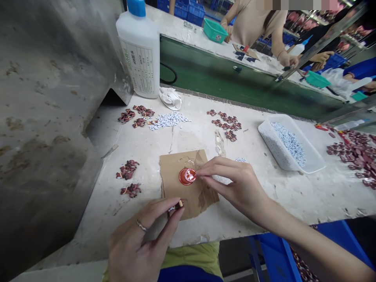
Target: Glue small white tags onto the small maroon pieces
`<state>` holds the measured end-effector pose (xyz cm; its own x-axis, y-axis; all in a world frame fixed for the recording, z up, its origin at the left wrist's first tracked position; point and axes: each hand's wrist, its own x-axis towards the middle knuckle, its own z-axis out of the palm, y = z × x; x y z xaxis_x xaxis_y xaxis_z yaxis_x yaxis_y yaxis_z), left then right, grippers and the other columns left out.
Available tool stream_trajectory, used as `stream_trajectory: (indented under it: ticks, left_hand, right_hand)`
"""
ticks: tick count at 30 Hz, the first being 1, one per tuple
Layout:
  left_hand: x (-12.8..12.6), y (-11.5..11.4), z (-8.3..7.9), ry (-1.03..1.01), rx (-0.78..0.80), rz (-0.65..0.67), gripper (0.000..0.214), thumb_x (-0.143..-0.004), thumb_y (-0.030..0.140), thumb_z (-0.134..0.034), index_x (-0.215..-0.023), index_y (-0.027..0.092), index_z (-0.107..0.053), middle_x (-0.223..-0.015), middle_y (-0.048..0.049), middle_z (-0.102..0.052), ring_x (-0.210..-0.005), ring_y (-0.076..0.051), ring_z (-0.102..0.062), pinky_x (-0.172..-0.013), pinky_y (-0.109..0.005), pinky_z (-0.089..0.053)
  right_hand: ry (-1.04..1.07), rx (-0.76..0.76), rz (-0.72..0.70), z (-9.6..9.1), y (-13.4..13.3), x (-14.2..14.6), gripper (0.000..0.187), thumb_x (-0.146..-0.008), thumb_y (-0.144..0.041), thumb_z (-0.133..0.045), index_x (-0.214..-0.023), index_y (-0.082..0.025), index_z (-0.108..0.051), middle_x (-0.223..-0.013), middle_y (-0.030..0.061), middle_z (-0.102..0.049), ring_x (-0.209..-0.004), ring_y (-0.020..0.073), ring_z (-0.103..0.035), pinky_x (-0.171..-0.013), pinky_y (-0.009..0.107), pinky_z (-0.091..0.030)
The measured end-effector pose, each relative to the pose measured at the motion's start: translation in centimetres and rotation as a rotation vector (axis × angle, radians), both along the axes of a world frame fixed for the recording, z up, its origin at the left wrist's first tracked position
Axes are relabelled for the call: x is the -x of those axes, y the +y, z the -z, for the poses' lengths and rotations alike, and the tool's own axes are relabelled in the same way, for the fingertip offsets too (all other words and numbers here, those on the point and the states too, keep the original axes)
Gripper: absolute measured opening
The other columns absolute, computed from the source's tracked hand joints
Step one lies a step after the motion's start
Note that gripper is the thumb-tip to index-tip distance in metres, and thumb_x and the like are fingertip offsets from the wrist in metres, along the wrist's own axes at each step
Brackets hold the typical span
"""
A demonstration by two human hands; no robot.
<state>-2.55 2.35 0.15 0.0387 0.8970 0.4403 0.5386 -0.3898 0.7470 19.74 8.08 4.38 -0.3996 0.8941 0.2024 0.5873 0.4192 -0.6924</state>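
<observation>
My left hand (147, 235), a ring on one finger, pinches a small brown figurine (175, 207) between thumb and forefinger, just over the cardboard's near edge. My right hand (232, 178) has its fingertips pressed together at the rim of a small red cup (185, 178). Whatever those fingertips hold is too small or hidden to make out. Something white and glossy shows inside the cup, which stands on a brown cardboard piece (173, 168). Two clumps of similar brown figurines (128, 169) lie to the left.
Behind the cardboard lie small pale-blue pieces (169, 120) and more figurines (227, 121). A large white bottle (141, 58) stands back left beside a crumpled white cloth (170, 98). At right are a white basket (314, 166) of pale pieces and reddish-brown parts (357, 152). Co-workers sit across a green divider (205, 72).
</observation>
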Motion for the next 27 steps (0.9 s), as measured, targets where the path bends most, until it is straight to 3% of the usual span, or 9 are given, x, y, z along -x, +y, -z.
stream_trajectory:
  ticks: [6,11,18,22,25,27]
  left_hand:
    - [-0.3,-0.1,0.2,0.034,0.000,0.011,0.014,-0.095,0.025,-0.069,-0.108,0.028,-0.069,-0.098,0.0133,-0.076,-0.078,0.001,-0.072,-0.090,-0.001,-0.053]
    - [-0.2,-0.1,0.7,0.048,-0.029,0.036,0.014,-0.095,0.024,-0.069,-0.109,0.026,-0.069,-0.101,0.0106,-0.077,-0.083,-0.002,-0.074,-0.091,-0.005,-0.056]
    - [-0.4,0.2,0.6,0.027,-0.020,0.048,0.016,-0.095,0.022,-0.069,-0.110,0.026,-0.069,-0.103,0.0112,-0.077,-0.086,-0.003,-0.075,-0.093,-0.007,-0.057]
    - [-0.4,0.0,0.8,0.059,-0.047,0.036,0.012,-0.096,0.026,-0.068,-0.107,0.026,-0.069,-0.100,0.0101,-0.077,-0.082,-0.005,-0.075,-0.089,-0.010,-0.060]
    - [-0.3,-0.2,1.0,0.063,-0.065,0.016,0.018,-0.092,0.016,-0.070,-0.107,0.025,-0.071,-0.103,0.0094,-0.077,-0.081,-0.006,-0.074,-0.091,-0.010,-0.060]
    - [-0.2,-0.2,1.0,0.042,-0.037,0.025,0.025,-0.089,0.011,-0.071,-0.109,0.026,-0.071,-0.105,0.0100,-0.076,-0.082,-0.006,-0.074,-0.093,-0.010,-0.061]
  right_hand:
    - [0.200,0.049,0.015,-0.7,-2.0,0.9,0.018,-0.095,-0.009,-0.068,-0.103,-0.023,-0.075,-0.099,0.0021,-0.077,-0.089,0.0158,-0.072,-0.076,0.028,-0.059]
    - [0.313,0.140,-0.030,0.4,-3.4,2.0,0.014,-0.095,-0.011,-0.068,-0.103,-0.022,-0.074,-0.100,0.0043,-0.076,-0.091,0.0169,-0.073,-0.081,0.031,-0.063]
    - [0.322,0.158,-0.049,1.4,-3.6,2.1,0.013,-0.098,-0.015,-0.066,-0.106,-0.023,-0.073,-0.103,0.0045,-0.076,-0.094,0.0175,-0.073,-0.083,0.032,-0.064]
    - [0.144,0.015,-0.110,1.5,-3.9,1.9,0.021,-0.103,-0.015,-0.058,-0.120,-0.021,-0.069,-0.111,0.0082,-0.074,-0.097,0.0183,-0.073,-0.080,0.030,-0.065]
    - [-0.031,-0.178,-0.203,1.4,-4.2,1.7,0.026,-0.104,-0.009,-0.053,-0.127,-0.011,-0.065,-0.110,0.0138,-0.074,-0.097,0.0203,-0.073,-0.078,0.031,-0.065]
    - [-0.033,-0.196,-0.224,1.1,-4.2,1.7,0.025,-0.103,-0.008,-0.054,-0.126,-0.009,-0.065,-0.109,0.0148,-0.074,-0.097,0.0207,-0.073,-0.079,0.031,-0.065]
